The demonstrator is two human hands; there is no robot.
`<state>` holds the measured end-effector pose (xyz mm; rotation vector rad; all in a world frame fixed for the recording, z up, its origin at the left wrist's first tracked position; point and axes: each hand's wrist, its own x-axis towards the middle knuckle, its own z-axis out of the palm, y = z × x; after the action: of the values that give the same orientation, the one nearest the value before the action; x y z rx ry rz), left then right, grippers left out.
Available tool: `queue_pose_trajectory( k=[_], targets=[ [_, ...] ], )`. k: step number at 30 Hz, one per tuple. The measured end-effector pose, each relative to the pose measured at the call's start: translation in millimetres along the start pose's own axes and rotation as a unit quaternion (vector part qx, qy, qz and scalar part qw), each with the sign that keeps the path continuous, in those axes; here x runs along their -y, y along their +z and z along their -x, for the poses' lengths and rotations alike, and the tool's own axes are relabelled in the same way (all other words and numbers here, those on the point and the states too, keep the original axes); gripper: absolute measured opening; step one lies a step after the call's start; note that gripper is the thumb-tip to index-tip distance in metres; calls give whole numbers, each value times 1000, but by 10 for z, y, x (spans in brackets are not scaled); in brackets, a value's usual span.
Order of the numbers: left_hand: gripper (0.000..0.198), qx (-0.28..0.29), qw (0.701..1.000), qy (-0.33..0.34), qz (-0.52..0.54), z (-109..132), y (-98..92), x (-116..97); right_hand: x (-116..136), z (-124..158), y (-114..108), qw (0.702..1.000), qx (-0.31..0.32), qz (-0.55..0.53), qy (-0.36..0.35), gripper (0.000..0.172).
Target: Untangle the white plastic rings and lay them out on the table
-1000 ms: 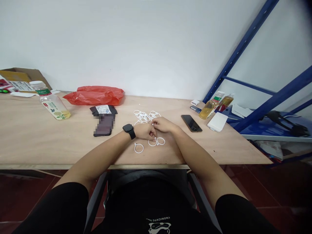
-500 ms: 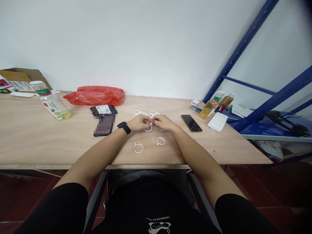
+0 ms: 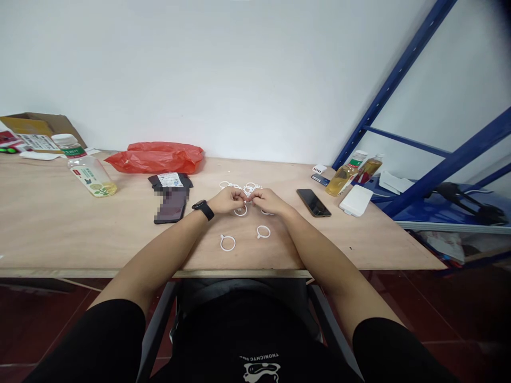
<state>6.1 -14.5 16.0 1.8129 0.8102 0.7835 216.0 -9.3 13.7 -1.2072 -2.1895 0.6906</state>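
White rings (image 3: 251, 186) lie piled at the centre of the frame, just beyond two meeting hands.
On the wooden worktop (image 3: 99, 234), the left hand (image 3: 227, 200) and right hand (image 3: 269, 201) touch at the fingertips, fingers curled inward with hardly a gap; one ring (image 3: 240, 215) shows right below the left fingers, though whether either hand pinches it I cannot tell. Two single rings (image 3: 228, 250) lie apart from each other at lower centre. A dark phone (image 3: 313, 202) lies right of centre, a red plastic bag (image 3: 159, 158) upper left.
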Motion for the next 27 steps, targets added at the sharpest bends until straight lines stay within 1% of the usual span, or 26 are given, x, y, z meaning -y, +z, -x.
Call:
queue_pose_trajectory(
  k=[10, 14, 17, 22, 27],
  targets=[
    [19, -21, 999, 5, -41, -3, -15, 8, 40, -2, -36, 999, -24, 29, 7, 27],
    [16, -28, 997, 23, -65, 13, -4, -33, 58, 3, -66, 998, -47, 35, -5, 24],
    [16, -32, 995, 39, -81, 24, -2, -58, 52, 7, -69, 999, -49, 13, -2, 23],
    [20, -73, 986, 71, -129, 26, -27, -52, 54, 22, -41, 999, -29, -35, 0, 23],
    [23, -107, 973, 93, -184, 11, -56, -18, 101, 52, -48, 999, -29, -28, 35, 29]
  ],
)
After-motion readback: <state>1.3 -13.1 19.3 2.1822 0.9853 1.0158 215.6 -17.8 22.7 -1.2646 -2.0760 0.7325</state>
